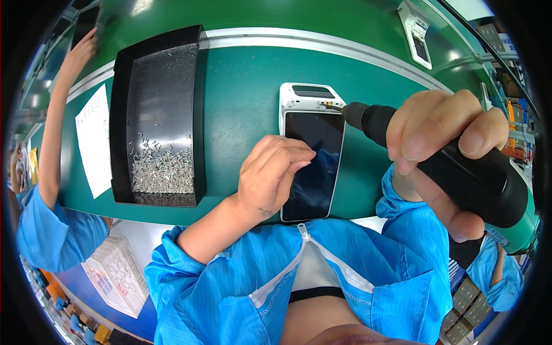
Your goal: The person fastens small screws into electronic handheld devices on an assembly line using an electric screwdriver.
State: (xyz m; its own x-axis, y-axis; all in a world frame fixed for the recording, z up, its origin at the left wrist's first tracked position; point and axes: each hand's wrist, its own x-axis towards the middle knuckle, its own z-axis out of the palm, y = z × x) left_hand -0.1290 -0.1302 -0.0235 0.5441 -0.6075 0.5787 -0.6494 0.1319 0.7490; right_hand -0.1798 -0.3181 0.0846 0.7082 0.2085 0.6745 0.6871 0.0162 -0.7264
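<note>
A white handheld payment terminal (313, 161) with a dark screen lies on the green bench, its head end pointing away from me. My right hand (448, 135) is wrapped round a black and green electric screwdriver (471, 178). The thin bit reaches leftward to the slotted strip between the terminal's head and its screen; I cannot tell whether it touches a screw. Over the left part of the screen is my left hand (275, 169), thumb and fingertips pinched together. Whatever lies between those fingertips, if anything, is too small to make out.
Left of the terminal stands a black tray (158, 115) with many small silver screws heaped at its near end. A white paper sheet (94, 144) lies beside it. Another white terminal (415, 35) lies far right. At left a co-worker's arm (57, 121) reaches forward; a white crate (118, 273) sits below.
</note>
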